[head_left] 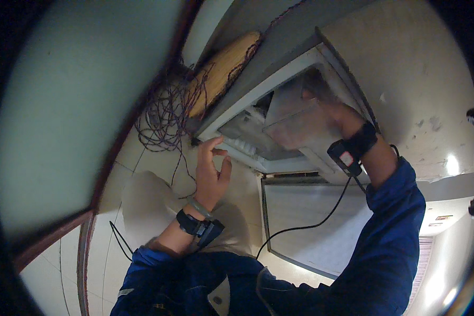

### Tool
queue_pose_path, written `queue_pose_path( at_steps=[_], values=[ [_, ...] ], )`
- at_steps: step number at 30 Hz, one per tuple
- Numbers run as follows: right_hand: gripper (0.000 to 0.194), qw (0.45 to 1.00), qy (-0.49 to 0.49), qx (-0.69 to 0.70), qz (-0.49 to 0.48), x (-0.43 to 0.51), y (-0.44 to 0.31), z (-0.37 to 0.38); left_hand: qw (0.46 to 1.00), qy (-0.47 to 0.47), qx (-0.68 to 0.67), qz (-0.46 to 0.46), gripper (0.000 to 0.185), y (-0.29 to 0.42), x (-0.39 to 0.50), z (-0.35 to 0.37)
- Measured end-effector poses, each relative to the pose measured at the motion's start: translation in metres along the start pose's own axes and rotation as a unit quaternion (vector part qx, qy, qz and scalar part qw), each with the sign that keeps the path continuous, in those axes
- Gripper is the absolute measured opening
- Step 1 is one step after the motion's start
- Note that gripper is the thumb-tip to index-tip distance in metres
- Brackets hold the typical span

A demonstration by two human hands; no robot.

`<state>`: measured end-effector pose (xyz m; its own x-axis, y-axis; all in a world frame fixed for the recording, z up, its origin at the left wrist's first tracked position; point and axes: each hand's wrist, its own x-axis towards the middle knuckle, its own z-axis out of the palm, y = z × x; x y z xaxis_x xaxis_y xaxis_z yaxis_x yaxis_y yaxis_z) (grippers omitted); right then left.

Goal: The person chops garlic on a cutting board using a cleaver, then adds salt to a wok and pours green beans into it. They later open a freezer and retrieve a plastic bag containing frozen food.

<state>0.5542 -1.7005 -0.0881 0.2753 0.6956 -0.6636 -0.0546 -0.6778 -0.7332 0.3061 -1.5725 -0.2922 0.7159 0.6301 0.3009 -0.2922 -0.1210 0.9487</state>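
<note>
In front of me an open box-like cabinet (237, 113), possibly a small refrigerator, shows its pale frame and dim interior. My right hand (328, 104) reaches into the opening, blurred by motion. It is at a pale, see-through panel or drawer (288, 118); blur hides whether the fingers grip it. Below the opening the white-lined door (308, 221) stands swung out. My left hand (213, 170) holds nothing, its thumb and fingers apart and curved. Its index fingertip lies at the frame's lower left edge; whether it touches cannot be told.
Left of the cabinet, a tangle of dark cord (162, 114) lies beside a yellowish board-like object (225, 71). A frosted panel in a dark red frame (114, 158) rises at left. Black cables (304, 228) run from devices strapped to both wrists. A stained wall (422, 98) borders the right side.
</note>
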Motion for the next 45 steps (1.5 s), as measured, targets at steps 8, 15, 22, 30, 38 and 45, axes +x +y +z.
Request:
queue_pose_path(
  at_steps=[8, 15, 22, 30, 38, 45],
  values=[
    [0.039, 0.996, -0.081, 0.023, 0.0, 0.011, 0.0, 0.002, 0.998, -0.021, -0.041, -0.047, 0.045, -0.004, -0.013, 0.002],
    [0.044, 0.996, -0.03, -0.041, -0.077, -0.009, -0.009, 0.012, 0.998, -0.055, 0.021, -0.011, 0.046, 0.004, 0.0, -0.004],
    [0.033, 0.722, 0.497, -0.44, -0.195, -0.136, 0.049, 0.093, 0.948, -0.213, -0.175, -0.157, 0.053, 0.025, 0.026, 0.033],
    [0.055, 0.562, 0.668, 0.447, -0.194, -0.135, 0.236, 0.147, 0.889, -0.245, -0.241, -0.304, 0.053, 0.035, 0.064, 0.049],
    [0.076, 0.631, 0.456, 0.525, -0.344, -0.118, 0.248, 0.093, 0.906, -0.192, -0.233, -0.297, 0.06, 0.074, 0.069, 0.079],
    [0.063, 0.606, 0.558, 0.514, -0.241, -0.12, 0.237, 0.083, 0.925, -0.165, -0.168, -0.297, 0.06, 0.097, 0.073, 0.089]
  ],
)
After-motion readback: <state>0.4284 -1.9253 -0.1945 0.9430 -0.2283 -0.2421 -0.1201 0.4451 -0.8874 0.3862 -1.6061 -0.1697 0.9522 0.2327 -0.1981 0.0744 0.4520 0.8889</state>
